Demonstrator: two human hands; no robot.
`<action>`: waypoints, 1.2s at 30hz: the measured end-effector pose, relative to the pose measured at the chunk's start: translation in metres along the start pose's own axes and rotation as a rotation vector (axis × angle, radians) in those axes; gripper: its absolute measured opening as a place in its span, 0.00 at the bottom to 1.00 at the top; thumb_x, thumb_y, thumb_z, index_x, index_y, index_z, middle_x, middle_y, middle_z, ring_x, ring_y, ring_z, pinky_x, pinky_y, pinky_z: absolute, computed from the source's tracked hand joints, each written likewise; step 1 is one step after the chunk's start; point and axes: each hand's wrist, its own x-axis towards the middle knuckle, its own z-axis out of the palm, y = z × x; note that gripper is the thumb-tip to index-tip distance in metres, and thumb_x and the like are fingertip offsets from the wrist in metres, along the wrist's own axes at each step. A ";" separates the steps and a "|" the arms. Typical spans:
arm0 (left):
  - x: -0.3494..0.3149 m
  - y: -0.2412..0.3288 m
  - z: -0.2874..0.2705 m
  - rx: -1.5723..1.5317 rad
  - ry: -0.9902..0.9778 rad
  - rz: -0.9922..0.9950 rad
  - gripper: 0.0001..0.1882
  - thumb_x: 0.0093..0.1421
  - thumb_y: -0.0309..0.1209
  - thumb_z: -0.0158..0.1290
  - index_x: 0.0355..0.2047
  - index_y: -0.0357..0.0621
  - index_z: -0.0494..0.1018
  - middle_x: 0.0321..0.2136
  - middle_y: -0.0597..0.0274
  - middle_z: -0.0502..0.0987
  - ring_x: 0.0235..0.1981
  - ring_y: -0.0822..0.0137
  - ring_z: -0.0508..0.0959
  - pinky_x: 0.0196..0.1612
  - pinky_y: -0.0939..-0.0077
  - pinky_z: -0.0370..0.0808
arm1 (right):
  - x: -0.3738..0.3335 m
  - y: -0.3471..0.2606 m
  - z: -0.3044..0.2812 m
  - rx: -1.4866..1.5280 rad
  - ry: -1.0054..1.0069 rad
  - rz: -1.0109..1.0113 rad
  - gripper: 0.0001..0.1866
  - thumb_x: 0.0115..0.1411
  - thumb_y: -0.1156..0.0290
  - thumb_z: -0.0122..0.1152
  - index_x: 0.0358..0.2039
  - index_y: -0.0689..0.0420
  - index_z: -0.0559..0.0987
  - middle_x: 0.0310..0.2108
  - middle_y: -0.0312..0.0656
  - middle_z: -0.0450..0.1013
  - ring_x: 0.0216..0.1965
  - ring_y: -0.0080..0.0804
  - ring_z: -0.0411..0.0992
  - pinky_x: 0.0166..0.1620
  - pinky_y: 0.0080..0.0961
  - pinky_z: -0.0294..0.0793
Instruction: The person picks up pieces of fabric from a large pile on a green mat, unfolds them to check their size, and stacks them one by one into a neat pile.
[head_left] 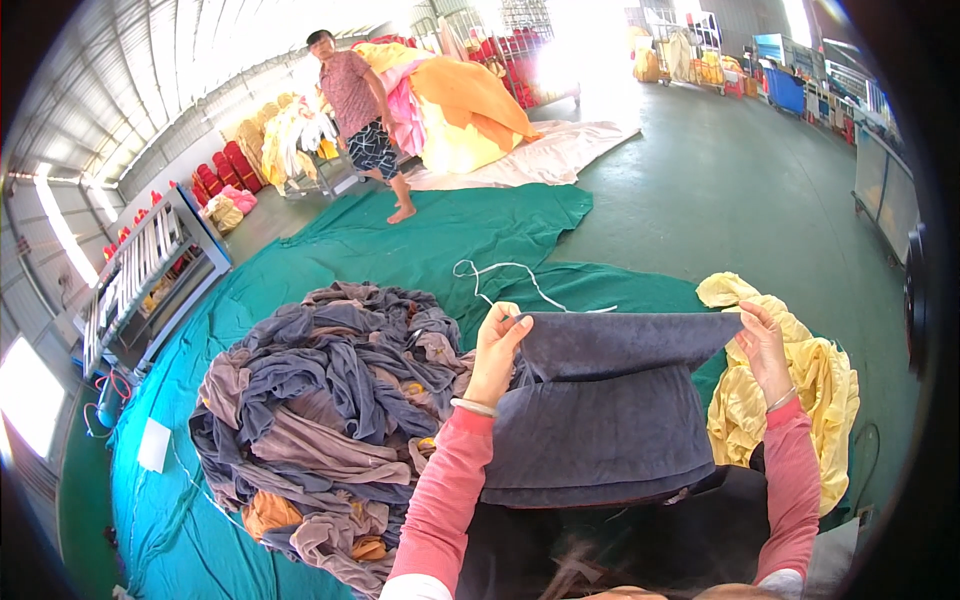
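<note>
Green sheeting (pixel 480 225) covered a good chunk of floor (pixel 700 180), probably to keep stuff clean. I had the dark grey cloth (pixel 600 430) right in front of me, my left hand (pixel 495 355) and right hand (pixel 766 352) each pinching an end, seemingly to pull its top edge straight. Grey-brown heap (pixel 330 410) sat just left, within reach I guess, and yellow fabric (pixel 815 385) lay off to my right.

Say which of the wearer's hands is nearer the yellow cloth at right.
Right. The right hand overlaps the yellow cloth in view; the left hand is farther left, gripping the opposite end of the dark grey cloth.
</note>
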 end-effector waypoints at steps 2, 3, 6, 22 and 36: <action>0.000 0.000 -0.003 0.009 0.005 -0.003 0.08 0.57 0.23 0.51 0.31 0.50 0.63 0.25 0.77 0.68 0.24 0.87 0.64 0.26 0.93 0.59 | 0.000 0.000 0.003 0.007 0.009 0.007 0.11 0.54 0.72 0.60 0.39 0.49 0.77 0.29 0.23 0.71 0.27 0.10 0.67 0.31 0.11 0.66; -0.001 0.000 -0.005 0.017 0.009 -0.007 0.08 0.57 0.23 0.51 0.31 0.50 0.63 0.25 0.78 0.68 0.24 0.87 0.63 0.25 0.93 0.58 | 0.000 0.001 0.003 0.009 0.009 0.008 0.11 0.54 0.72 0.60 0.39 0.49 0.77 0.29 0.23 0.71 0.27 0.10 0.67 0.31 0.11 0.66; 0.000 -0.002 -0.003 0.019 0.014 0.004 0.08 0.57 0.23 0.51 0.30 0.50 0.63 0.25 0.78 0.68 0.23 0.88 0.63 0.25 0.93 0.57 | 0.000 0.001 0.001 0.002 0.015 0.011 0.11 0.54 0.73 0.60 0.39 0.50 0.76 0.29 0.23 0.71 0.27 0.11 0.67 0.31 0.11 0.66; 0.001 -0.006 -0.009 0.055 0.016 -0.022 0.08 0.58 0.23 0.50 0.31 0.50 0.63 0.25 0.76 0.69 0.23 0.87 0.65 0.25 0.93 0.60 | 0.001 0.005 -0.003 0.001 0.000 0.024 0.10 0.54 0.72 0.60 0.38 0.49 0.76 0.32 0.25 0.72 0.28 0.11 0.67 0.33 0.12 0.66; 0.000 -0.002 -0.004 0.014 0.003 -0.027 0.08 0.57 0.22 0.50 0.31 0.49 0.63 0.25 0.74 0.70 0.25 0.85 0.67 0.26 0.91 0.63 | 0.002 0.003 -0.003 0.005 0.003 0.026 0.11 0.54 0.73 0.60 0.39 0.50 0.76 0.32 0.25 0.72 0.29 0.12 0.68 0.33 0.12 0.67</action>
